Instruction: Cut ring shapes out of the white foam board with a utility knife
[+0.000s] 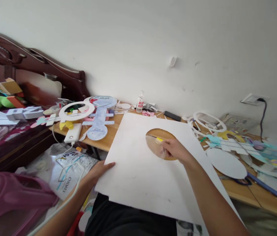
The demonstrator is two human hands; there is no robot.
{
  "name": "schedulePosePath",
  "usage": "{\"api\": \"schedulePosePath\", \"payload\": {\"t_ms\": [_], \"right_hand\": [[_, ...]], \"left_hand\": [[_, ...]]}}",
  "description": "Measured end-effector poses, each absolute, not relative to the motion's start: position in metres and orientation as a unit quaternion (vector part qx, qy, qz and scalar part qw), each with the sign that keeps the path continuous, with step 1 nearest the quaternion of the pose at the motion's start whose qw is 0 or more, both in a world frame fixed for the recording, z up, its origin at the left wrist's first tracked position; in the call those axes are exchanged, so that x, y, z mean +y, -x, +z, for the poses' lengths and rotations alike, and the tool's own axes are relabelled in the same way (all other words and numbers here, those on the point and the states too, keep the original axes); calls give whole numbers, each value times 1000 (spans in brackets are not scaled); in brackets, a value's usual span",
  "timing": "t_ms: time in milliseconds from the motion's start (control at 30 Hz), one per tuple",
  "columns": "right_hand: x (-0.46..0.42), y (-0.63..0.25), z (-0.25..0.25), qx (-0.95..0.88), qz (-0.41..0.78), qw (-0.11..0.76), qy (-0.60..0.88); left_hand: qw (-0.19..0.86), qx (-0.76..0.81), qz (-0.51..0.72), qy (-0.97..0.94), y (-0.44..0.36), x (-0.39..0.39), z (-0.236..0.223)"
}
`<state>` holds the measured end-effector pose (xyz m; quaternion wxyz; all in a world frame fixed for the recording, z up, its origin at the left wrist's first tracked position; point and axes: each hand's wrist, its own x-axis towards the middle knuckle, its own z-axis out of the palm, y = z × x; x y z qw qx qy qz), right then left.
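Note:
A large white foam board [138, 170] lies tilted across the wooden table's [109, 139] edge and my lap, with a round hole [159, 144] cut in it. My left hand [99, 172] grips the board's near left edge, thumb on top. My right hand [175, 149] is closed over the hole, pinching a thin yellow-tipped tool [156, 139] whose make I cannot tell. A blurred disc shape [154, 147] shows inside the hole beside my fingers.
White rings [76, 111] [209, 121], a cut white oval [227, 163], pastel paper shapes, a glue bottle [139, 103], a black phone [172, 115] and a power bank [73, 132] litter the table. A bed with dark headboard [35, 65] stands left; a pink stool [13, 196] and plastic bag [64, 167] sit below.

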<state>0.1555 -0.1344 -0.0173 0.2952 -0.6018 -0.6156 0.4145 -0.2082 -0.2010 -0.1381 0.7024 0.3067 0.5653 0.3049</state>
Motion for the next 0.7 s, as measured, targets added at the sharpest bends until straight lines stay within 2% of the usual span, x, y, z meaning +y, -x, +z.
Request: {"api": "schedulePosePath", "payload": {"t_ms": [67,133,233,333,433,500,567,700], "right_hand": [[-117,-127,-3,-629,425,320,567],[-115,-98,2,-665,429,307,528],[-148,-64,-14,-730,373,221,528],[-209,-49,-50,-889,255,64,375],[-266,-58,-79,-927,213,23,309],[-283,-75,-86,-924,194,38,327],[-275,-97,-87,-899,148,76,405],[-201,-143,-87,-814,52,106,568]], "left_hand": [[704,565,307,-303,209,-202,-138],[709,558,312,-297,209,-204,-138],[724,533,336,-281,209,-205,-140],[732,505,383,-250,210,-205,-143],[748,489,401,-203,212,-208,-144],[763,481,395,-176,214,-213,-144],[770,478,391,-160,216,-219,-142],[767,486,388,-154,218,-227,-138]]}}
